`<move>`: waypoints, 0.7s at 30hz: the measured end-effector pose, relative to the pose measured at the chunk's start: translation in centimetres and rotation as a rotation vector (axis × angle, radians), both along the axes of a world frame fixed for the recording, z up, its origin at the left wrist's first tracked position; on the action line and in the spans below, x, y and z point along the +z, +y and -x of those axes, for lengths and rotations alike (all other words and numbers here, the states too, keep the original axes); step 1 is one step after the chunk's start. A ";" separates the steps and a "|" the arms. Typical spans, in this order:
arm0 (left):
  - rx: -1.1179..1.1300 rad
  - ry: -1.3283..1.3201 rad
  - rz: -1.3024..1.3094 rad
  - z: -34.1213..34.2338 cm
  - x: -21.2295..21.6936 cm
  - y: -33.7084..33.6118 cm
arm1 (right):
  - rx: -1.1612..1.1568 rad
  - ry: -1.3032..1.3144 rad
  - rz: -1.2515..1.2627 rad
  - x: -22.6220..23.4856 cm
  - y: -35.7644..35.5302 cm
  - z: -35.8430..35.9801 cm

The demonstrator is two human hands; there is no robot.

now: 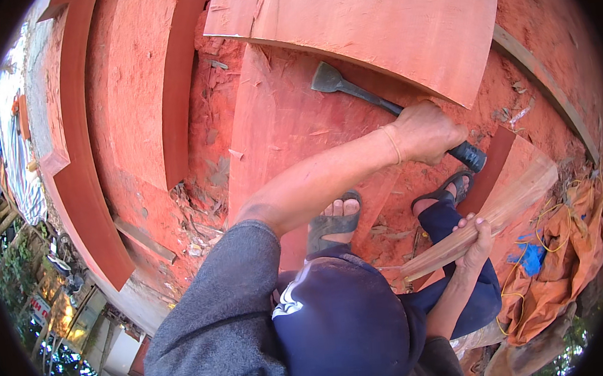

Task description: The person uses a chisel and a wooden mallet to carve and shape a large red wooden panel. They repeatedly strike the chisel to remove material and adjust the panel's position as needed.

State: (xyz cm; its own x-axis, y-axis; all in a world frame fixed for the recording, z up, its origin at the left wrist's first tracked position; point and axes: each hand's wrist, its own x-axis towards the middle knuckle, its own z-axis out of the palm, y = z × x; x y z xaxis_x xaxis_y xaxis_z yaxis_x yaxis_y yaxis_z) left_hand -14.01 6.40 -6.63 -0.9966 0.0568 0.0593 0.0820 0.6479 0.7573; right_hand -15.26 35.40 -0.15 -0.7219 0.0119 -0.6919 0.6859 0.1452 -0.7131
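My left hand (427,132) is wrapped round the dark handle of a broad chisel (372,99). Its flared metal blade points to the far left, lying close over a reddish plank and beside the edge of a large reddish wooden slab (367,23). The butt of the handle sticks out on the near right of my fist. Lower right, my right hand (475,244) grips a tapered piece of pale brown wood (509,201) near its middle. The wood's narrow end lies toward my lap, and the wider end reaches to the far right.
Thick reddish beams (169,92) lie along the left on red, chip-strewn ground. My sandalled feet (335,220) are close below the chisel. A crumpled orange tarp (565,260) with yellow cord and a blue scrap lies at right. A narrow timber (546,87) stretches along the far right.
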 end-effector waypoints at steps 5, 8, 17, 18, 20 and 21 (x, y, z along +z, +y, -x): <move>0.016 -0.031 -0.038 0.7 0.4 -0.8 | 0.129 0.051 -0.078 0.2 -2.6 -0.9; -0.026 -0.149 -0.026 0.9 0.2 -1.0 | 0.469 0.169 -0.285 0.2 -4.2 -1.2; -0.031 -0.139 0.061 0.8 -0.9 -0.8 | 0.447 0.100 -0.277 0.9 -5.1 -1.2; -0.019 -0.106 0.062 0.9 -1.0 -0.9 | 0.407 0.071 -0.235 1.0 -5.2 -1.1; 0.000 -0.074 0.076 1.0 -1.2 -0.9 | 0.212 0.004 -0.153 1.1 -5.2 -1.1; 0.008 -0.059 0.084 1.0 -1.3 -0.9 | 0.056 -0.032 -0.108 1.1 -5.2 -1.1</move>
State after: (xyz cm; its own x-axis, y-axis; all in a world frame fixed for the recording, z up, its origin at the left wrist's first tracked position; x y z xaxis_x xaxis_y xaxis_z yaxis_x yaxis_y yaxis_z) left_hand -15.06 5.46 -7.90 -0.9987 0.0512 -0.0045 0.0333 0.7100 0.7034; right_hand -14.13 30.19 0.92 -0.7008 0.0479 -0.7118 0.6969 0.2593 -0.6687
